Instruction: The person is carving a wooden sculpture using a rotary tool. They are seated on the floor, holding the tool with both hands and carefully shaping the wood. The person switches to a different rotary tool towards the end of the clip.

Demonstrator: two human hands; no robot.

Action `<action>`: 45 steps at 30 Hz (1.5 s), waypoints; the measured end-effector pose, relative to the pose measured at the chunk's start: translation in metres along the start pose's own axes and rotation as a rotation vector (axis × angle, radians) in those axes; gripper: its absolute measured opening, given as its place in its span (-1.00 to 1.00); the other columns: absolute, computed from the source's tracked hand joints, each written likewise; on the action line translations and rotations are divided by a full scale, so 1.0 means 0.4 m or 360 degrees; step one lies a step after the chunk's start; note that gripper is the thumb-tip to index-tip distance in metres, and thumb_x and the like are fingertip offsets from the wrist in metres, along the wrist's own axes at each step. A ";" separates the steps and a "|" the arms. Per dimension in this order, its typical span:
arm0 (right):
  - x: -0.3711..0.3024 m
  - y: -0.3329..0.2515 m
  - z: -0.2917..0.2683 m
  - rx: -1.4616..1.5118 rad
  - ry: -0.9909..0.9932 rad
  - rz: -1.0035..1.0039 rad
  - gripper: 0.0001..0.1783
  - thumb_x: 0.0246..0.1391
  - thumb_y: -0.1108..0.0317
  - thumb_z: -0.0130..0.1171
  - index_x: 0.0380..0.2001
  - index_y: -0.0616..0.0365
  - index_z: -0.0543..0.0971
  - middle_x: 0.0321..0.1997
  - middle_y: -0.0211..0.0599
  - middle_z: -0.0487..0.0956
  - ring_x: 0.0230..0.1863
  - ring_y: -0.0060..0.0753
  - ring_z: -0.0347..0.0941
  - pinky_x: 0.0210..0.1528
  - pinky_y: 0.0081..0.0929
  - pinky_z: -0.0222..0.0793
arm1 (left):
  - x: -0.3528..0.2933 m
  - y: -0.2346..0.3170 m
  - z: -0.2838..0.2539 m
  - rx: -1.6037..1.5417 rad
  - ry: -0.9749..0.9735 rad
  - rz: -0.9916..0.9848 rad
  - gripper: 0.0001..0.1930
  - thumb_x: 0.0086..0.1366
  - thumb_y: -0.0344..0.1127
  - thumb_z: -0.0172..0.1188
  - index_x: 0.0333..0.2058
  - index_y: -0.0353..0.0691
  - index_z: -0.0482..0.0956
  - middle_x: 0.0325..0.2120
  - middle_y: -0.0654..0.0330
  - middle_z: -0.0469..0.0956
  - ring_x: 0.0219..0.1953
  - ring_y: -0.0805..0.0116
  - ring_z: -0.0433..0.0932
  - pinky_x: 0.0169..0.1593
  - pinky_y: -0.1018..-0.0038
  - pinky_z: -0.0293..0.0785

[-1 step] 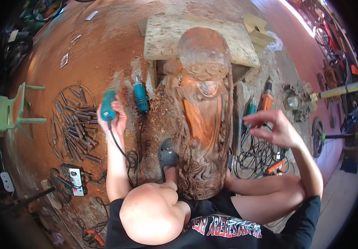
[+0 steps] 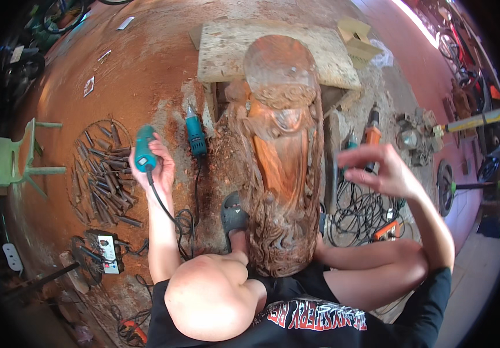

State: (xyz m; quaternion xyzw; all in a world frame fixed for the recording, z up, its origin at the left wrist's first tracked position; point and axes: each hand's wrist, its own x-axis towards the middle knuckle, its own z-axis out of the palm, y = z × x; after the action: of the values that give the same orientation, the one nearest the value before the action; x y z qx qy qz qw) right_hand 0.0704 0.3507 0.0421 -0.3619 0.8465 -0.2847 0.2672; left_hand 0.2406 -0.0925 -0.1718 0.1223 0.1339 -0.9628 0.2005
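Note:
My left hand (image 2: 158,166) is wrapped round a teal corded die grinder (image 2: 145,152), held up left of a carved wooden figure (image 2: 284,156). Its black cable trails down past my forearm. The brown carving leans from between my legs onto a low wooden bench (image 2: 221,52). To the right of it, my right hand (image 2: 384,169) hovers with thumb and fingers apart and nothing seen in them. Beneath that hand, and partly hidden by it, are another teal power tool (image 2: 351,141) and an orange one (image 2: 372,132). A further teal die grinder (image 2: 195,134) lies on the floor between my left hand and the carving.
Many carving chisels (image 2: 106,182) lie in a round heap at the left, near a green stool (image 2: 15,161). A power box (image 2: 108,253) sits lower left. Tangled black cables (image 2: 354,211) cover the floor at the right. A cardboard box (image 2: 357,43) stands behind the bench.
My left hand has shifted slightly left with the die grinder. My right hand has risen slightly. The whole view has moved a little.

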 end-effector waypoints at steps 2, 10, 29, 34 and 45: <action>0.037 -0.026 -0.015 -0.0048 0.0072 -0.0264 -0.50 0.22 0.04 0.37 0.07 0.17 0.68 -0.07 -0.18 0.75 -0.14 -0.32 0.69 0.00 -0.29 0.62 | -0.071 -0.084 0.123 0.0154 -0.0271 0.0061 -0.34 0.25 -0.05 0.39 0.09 -0.46 0.37 -0.29 0.12 0.59 -0.29 0.32 0.65 -0.16 0.46 0.68; 0.185 -0.340 -0.041 0.1180 -0.0010 -0.0773 -0.26 0.35 -0.10 0.08 0.40 0.18 0.32 0.23 0.04 0.48 0.08 -0.24 0.53 0.06 -0.37 0.50 | -0.170 -0.506 0.540 0.1945 -0.0610 0.0915 -0.34 0.37 0.28 0.16 0.17 -0.15 0.44 -0.02 0.18 0.60 0.04 0.29 0.59 0.15 0.25 0.50; -0.540 -0.085 0.099 -0.0005 0.0870 -0.0133 -0.01 -0.51 0.16 0.49 0.10 0.54 0.55 -0.01 0.34 0.66 0.06 0.15 0.66 0.06 -0.26 0.56 | -0.290 -0.867 0.146 0.2896 -0.2674 0.1066 -0.62 0.18 -0.31 0.23 0.01 -0.11 0.61 -0.10 0.09 0.60 -0.10 0.24 0.66 -0.06 0.39 0.67; -0.436 -0.003 0.128 0.0752 0.0615 -0.0633 -0.09 -0.39 0.07 0.62 0.06 0.37 0.58 0.05 0.56 0.56 0.16 0.37 0.56 0.11 -0.16 0.55 | -0.230 -0.777 0.182 0.2812 -0.2663 0.1333 -0.71 0.11 -0.31 0.29 -0.17 -0.28 0.64 -0.17 0.03 0.67 -0.19 0.21 0.69 -0.18 0.38 0.68; -0.244 -0.008 0.302 0.1576 0.1117 -0.0420 -0.26 -0.41 0.19 0.73 -0.09 0.26 0.65 0.16 0.74 0.43 0.20 0.46 0.51 0.28 -0.01 0.45 | -0.059 -0.690 0.127 0.2565 -0.2635 0.1657 -0.69 0.05 -0.35 0.37 -0.17 -0.21 0.67 -0.28 0.15 0.65 -0.31 0.24 0.65 -0.30 0.40 0.62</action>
State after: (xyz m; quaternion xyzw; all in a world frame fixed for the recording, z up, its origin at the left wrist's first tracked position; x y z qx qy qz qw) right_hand 0.2095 0.3887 -0.0155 -0.1815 0.5994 -0.7763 0.0716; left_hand 0.1367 0.1441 -0.0601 -0.3896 -0.7171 -0.3667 0.4466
